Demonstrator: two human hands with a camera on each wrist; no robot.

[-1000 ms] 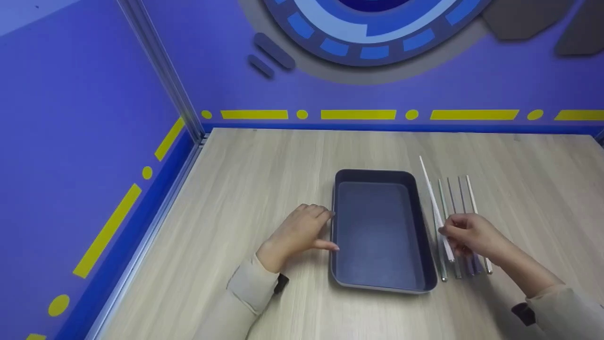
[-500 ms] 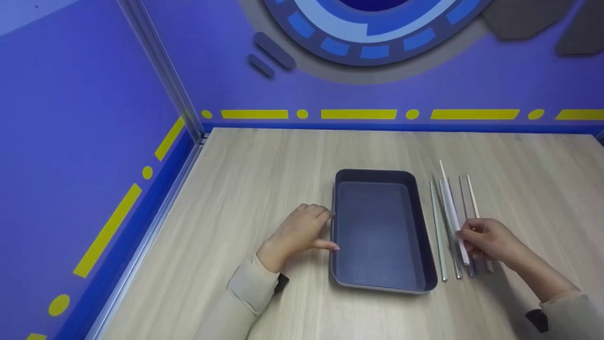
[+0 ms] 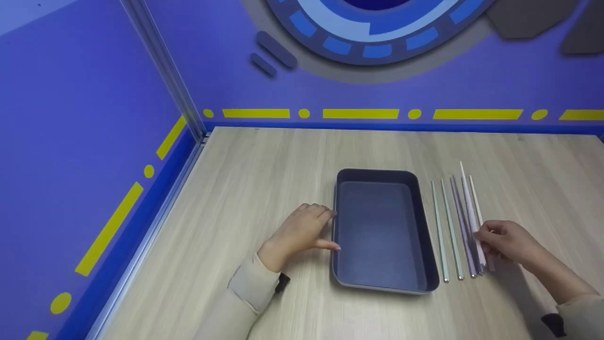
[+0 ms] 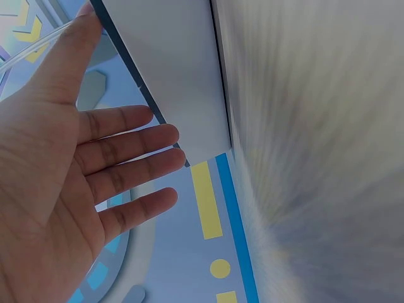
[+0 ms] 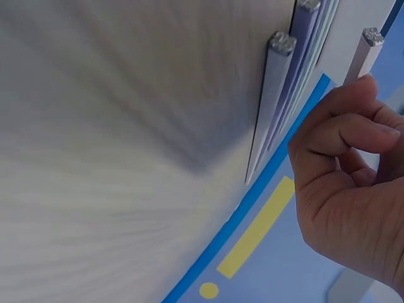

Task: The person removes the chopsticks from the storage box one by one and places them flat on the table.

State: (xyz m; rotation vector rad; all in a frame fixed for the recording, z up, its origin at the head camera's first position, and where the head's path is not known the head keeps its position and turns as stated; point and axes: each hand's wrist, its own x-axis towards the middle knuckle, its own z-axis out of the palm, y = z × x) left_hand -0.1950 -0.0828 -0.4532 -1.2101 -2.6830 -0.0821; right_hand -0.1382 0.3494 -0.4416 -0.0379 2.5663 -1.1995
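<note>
My right hand pinches a pale pink chopstick between thumb and fingers. In the right wrist view its silvery end stands out above my fingers, higher than the chopsticks on the table. Two green chopsticks, purple ones and another pink chopstick lie side by side to the right of a dark rectangular tray; my right hand hides part of that pink one. My left hand, fingers extended, touches the tray's left side, thumb at the rim. The left wrist view shows its fingertips along the edge of the tray's pale outer wall.
The wood-grain table runs back to a blue wall with yellow markings. Another blue panel and a metal rail border the left side.
My right hand has carried the pink chopstick rightward, from over the green chopsticks to over the purple ones beside the other pink one. My left hand and the tray stay put.
</note>
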